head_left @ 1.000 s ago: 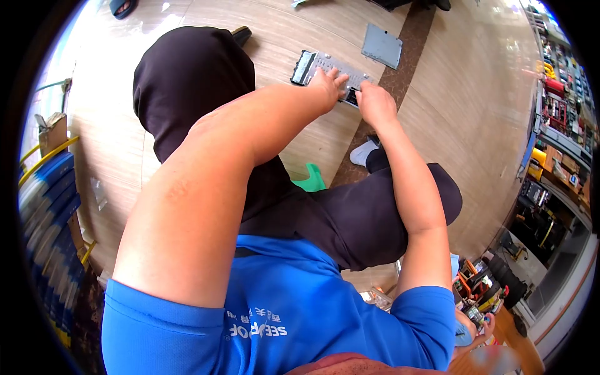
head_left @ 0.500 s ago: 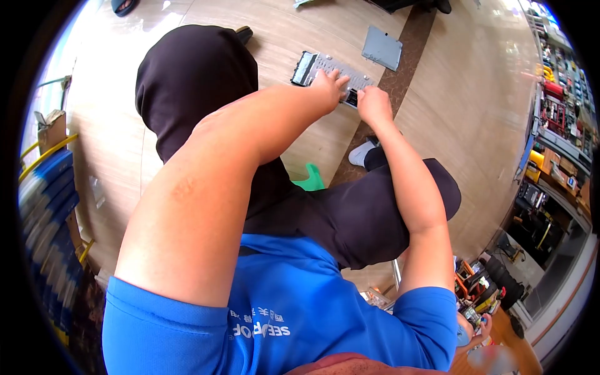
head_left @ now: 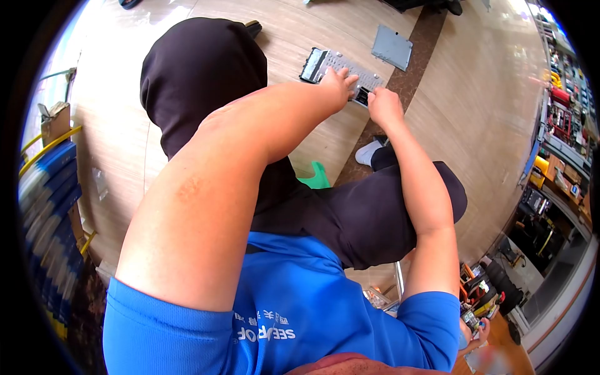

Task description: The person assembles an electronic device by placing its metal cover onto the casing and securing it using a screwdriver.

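A flat, silvery electronic device [head_left: 332, 60] with a perforated top and a dark left edge lies on the floor. My left hand [head_left: 339, 88] rests on its near side, open with fingers spread. At the device's right end, beside a dark opening [head_left: 362, 95], my right hand [head_left: 385, 107] has its fingers closed together; whatever they hold is too small to make out. A grey flat panel [head_left: 392, 47] lies apart from the device, beyond my right hand.
My bent knees flank a green object [head_left: 316, 175], partly hidden. Blue stacked items [head_left: 53, 187] stand at left beside a cardboard piece [head_left: 56, 123]. Shelves of tools [head_left: 565, 119] line the right. Another person's hand [head_left: 484, 327] shows at lower right.
The view has shifted slightly, so the device, panel and both hands appear farther right. My left hand stays spread on the device; my right hand remains at its right end.
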Tool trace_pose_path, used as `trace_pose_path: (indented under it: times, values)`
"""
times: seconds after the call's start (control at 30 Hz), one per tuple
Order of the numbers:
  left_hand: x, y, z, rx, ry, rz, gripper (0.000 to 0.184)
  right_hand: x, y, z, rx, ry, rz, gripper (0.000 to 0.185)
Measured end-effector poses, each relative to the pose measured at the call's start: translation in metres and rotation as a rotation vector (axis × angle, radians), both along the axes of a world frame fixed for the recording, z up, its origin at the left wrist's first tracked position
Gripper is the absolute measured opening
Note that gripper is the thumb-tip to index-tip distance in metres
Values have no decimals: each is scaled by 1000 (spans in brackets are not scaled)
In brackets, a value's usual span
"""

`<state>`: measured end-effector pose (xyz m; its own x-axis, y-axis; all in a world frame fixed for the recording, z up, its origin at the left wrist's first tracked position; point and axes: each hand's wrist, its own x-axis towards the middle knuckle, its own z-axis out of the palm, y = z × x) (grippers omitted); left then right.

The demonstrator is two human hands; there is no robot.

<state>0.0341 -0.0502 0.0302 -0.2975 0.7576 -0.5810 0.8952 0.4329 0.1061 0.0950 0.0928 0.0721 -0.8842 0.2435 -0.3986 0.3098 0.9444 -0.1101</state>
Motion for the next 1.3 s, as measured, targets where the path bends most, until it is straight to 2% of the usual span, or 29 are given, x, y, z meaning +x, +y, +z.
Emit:
trace_pose_path:
  times: [0.1,0.23,0.3,0.33,0.4,0.6,0.7,0.77,0.83,0.87,0.93,1.13,1.3]
  values:
    - [0,-1,0,5,9,-2,58,2,-7,-2,42,3,-96,26]
    - [-2,2,-1,-9,29,5,61,-9,-3,2,63,-19,-57,26]
    - [3,2,1,-29,23,-3,62,-16,-4,12,112,-113,99,24]
    - [4,2,2,-44,22,-6,63,-17,-7,13,110,-111,99,24]
    - [4,0,2,-41,28,-12,64,-18,-14,14,232,-163,324,21]
    - [4,-4,1,-20,39,-15,64,-19,-15,14,239,-169,550,22]
    - [4,-4,-2,-17,47,-23,62,-21,-6,13,232,-181,564,21]
    - [5,-4,-1,-11,47,-22,61,-20,-2,12,221,-202,492,21]
    - [4,-3,0,-33,48,-31,60,-18,1,6,118,-112,268,16]
    - [4,-3,0,-32,45,-29,60,-17,3,2,118,-114,271,16]
    - [4,-2,-1,-35,33,-29,61,-17,6,-8,31,-45,76,17]
    - [5,-2,-1,-36,35,-17,62,-21,17,-23,-69,-75,-150,20]
    - [4,-2,-2,-40,40,-24,62,-17,4,-18,17,-77,-50,21]
